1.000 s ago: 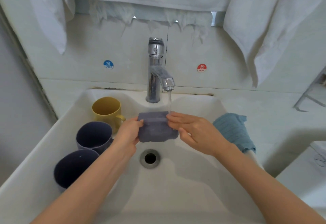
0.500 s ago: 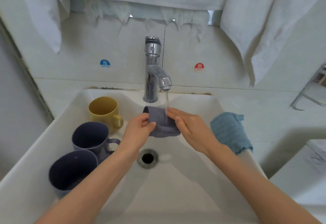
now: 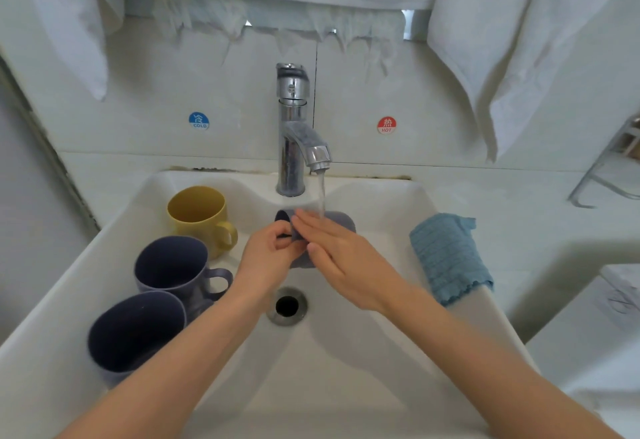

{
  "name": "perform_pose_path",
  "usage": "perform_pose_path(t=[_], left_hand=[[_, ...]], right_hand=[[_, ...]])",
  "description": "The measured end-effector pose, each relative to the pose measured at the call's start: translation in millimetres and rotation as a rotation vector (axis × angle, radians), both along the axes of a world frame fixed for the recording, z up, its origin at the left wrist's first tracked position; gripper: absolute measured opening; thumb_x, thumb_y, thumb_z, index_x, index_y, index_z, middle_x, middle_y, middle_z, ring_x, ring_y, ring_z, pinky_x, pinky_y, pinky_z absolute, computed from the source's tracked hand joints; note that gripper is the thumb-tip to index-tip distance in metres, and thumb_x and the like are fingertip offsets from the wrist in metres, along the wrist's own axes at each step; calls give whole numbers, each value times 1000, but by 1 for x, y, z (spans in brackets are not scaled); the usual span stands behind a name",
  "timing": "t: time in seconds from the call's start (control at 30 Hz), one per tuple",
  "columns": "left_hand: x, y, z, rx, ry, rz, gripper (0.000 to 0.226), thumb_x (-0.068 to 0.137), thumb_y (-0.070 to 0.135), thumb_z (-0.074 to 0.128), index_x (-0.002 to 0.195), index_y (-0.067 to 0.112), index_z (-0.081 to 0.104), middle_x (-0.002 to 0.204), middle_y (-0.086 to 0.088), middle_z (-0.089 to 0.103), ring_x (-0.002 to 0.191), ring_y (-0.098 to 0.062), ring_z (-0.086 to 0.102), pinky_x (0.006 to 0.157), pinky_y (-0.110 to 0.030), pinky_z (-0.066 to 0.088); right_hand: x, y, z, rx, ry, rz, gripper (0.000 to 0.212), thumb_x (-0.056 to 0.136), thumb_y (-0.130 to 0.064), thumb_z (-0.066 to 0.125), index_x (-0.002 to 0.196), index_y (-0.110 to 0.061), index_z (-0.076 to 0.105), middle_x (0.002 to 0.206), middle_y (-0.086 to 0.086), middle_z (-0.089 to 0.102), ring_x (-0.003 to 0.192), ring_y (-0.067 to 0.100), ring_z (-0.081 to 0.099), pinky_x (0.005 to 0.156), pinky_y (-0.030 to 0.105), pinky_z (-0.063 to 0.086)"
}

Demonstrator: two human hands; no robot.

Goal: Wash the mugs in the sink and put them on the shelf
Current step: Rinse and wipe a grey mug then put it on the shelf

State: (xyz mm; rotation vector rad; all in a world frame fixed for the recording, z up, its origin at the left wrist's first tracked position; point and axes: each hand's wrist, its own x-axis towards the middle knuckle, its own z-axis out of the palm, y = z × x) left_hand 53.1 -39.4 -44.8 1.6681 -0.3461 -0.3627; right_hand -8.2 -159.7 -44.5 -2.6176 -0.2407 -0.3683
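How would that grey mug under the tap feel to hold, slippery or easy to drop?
Probably slippery: water from the tap runs onto the grey mug. It looks stiff, holding its shape between the left hand and right hand. Lying sideways, it might roll if let go.

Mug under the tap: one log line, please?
step: rinsing | left hand: holds grey mug | right hand: touches it | tap: running

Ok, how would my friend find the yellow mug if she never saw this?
Start at the white sink with the silver tap. Look in its back left corner. The yellow mug stands upright there, the only yellow one; the two mugs in front of it are dark purple.
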Motion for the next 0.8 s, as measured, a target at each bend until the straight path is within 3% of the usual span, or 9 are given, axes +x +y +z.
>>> perform_pose_path(t=[0.07,0.1,0.2,0.33,0.4,0.47,0.63,0.73,0.8], left_hand=[[4,2,-3,5,10,1,6,88,-2,56,92,-6,58,89,-26,68,90,-40,64,88,-48,49],[5,2,-4,6,5,7,6,88,-2,55,87,1,60,86,-18,70,85,-31,67,84,-40,52],[5,2,-4,23,-46,-12,14,88,-1,56,84,12,60,81,-1,70,70,-4,66,69,-17,51],[-2,-2,-5,30,-109,-81,10,86,-5,55,95,-10,56,90,-23,69,89,-37,65,86,-44,50],[-3,-4,-5,25,-131,-108,9,86,-6,55,95,-9,58,90,-22,70,88,-34,66,86,-42,50],[-2,-4,-5,16,-142,-112,7,87,-6,55,91,-2,60,88,-16,72,85,-26,67,84,-37,51],[2,-2,-5,1,-151,-115,18,86,-7,55,82,9,59,79,-3,73,77,-15,68,76,-26,52],[2,-2,-6,26,-190,-147,13,86,-7,55,83,6,59,79,-7,73,78,-21,68,78,-32,52],[3,-2,-6,34,-210,-159,12,86,-6,55,85,5,59,81,-12,73,79,-25,67,82,-39,51]], right_hand=[[3,-14,1,30,-8,-100,55,88,-28,24,136,-13,47,144,0,43,134,14,37,109,22,27],[3,-25,1,44,-9,-172,51,89,-27,26,131,-13,51,138,3,50,128,20,45,103,25,34],[1,-45,-2,112,22,-241,39,96,-16,45,135,-12,48,141,5,48,130,19,44,101,13,26],[5,-29,4,286,19,-188,55,82,-19,70,132,-12,51,136,4,51,126,17,46,109,23,27],[7,-27,5,308,-7,-190,56,79,-19,74,130,-10,53,123,0,57,112,12,51,96,8,31],[8,-37,5,344,35,-227,59,77,-22,76,131,-15,53,126,-4,54,114,5,47,89,-1,28],[7,-60,6,465,174,-222,63,77,-15,75,133,-22,49,130,-6,54,118,17,54,103,30,41],[10,-50,2,312,143,-226,71,74,-21,78,137,-18,45,129,-6,51,120,10,48,98,14,32],[12,-45,0,196,111,-222,76,72,-26,78,138,-18,43,133,-1,51,121,12,47,96,14,31]])
